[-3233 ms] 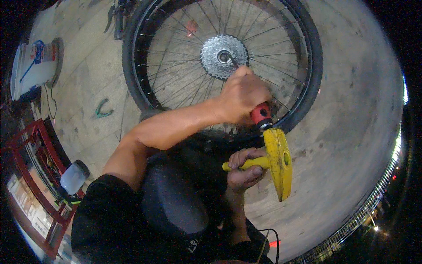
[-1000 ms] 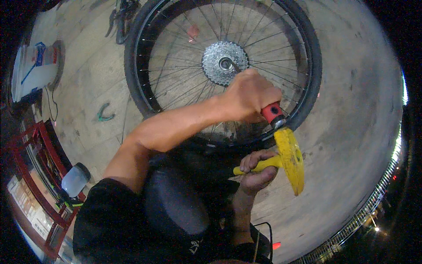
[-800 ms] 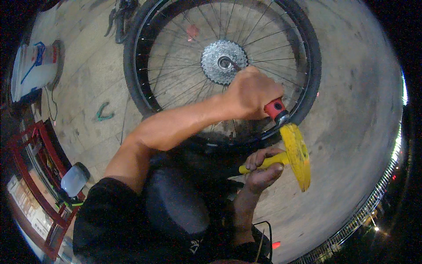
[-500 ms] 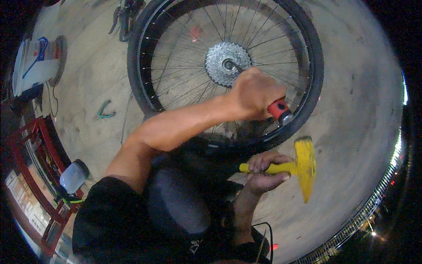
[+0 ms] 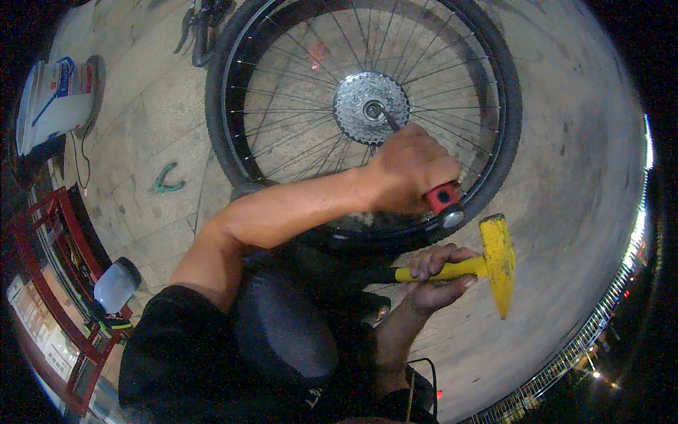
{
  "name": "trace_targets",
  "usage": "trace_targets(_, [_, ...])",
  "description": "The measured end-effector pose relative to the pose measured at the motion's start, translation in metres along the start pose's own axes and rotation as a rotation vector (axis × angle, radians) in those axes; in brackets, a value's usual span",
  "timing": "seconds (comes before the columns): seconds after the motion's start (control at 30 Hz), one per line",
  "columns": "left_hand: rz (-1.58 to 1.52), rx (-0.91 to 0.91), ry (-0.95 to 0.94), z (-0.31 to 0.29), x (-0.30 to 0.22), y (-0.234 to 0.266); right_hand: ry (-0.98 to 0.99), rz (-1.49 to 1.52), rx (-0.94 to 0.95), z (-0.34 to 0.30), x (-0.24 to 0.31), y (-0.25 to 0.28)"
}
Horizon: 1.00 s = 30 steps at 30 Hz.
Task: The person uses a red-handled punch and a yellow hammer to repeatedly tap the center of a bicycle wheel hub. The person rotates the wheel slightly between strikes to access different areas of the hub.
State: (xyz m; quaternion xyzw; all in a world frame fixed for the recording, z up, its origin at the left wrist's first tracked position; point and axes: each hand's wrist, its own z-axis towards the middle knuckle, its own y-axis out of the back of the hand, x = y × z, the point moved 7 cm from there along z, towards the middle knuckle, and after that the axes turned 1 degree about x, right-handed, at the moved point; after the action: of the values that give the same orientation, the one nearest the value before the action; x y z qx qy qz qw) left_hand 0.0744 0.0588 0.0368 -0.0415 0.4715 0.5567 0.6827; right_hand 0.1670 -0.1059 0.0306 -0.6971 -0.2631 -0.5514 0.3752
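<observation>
A bicycle wheel [image 5: 510, 106] lies flat on the ground in front of me, its silver cassette [image 5: 353, 106] facing up. My left hand [image 5: 415, 169] is closed round the red handle of a screwdriver [image 5: 443, 197]. The tool's dark shaft slants to the hub at the middle of the cassette; whether its tip touches cannot be told. Lower right, my right hand [image 5: 439, 272] grips a yellow hammer [image 5: 498, 265] close to its head. The hammer's flat face is just below and right of the screwdriver's butt, apart from it.
Teal-handled pliers [image 5: 168, 179] lie on the floor left of the wheel. A white bucket [image 5: 60, 95] stands at far left, above a dark red metal frame [image 5: 67, 268] and a clear container [image 5: 116, 285]. Dark bicycle parts [image 5: 203, 32] show at the top.
The screwdriver's butt has swung slightly down and left with my left hand. My right hand and the hammer have shifted a little right and up.
</observation>
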Motion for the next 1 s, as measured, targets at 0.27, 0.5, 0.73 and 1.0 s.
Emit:
trace_targets(0.27, [-0.431, -0.505, 0.05, -0.025, 0.019, 0.109, 0.022, 0.083, 0.069, 0.012, 0.011, -0.002])
trace_targets(0.5, [-1.096, -0.638, 0.351, -0.039, 0.081, 0.129, 0.007, 0.076, 0.096, 0.014, 0.01, -0.013])
trace_targets(0.73, [-1.131, -0.695, 0.521, -0.04, 0.109, 0.115, -0.037, 0.119, 0.086, 0.008, 0.01, -0.009])
trace_targets(1.0, [-1.103, -0.768, 0.538, -0.043, 0.117, 0.108, 0.018, 0.057, 0.109, 0.008, 0.015, -0.014])
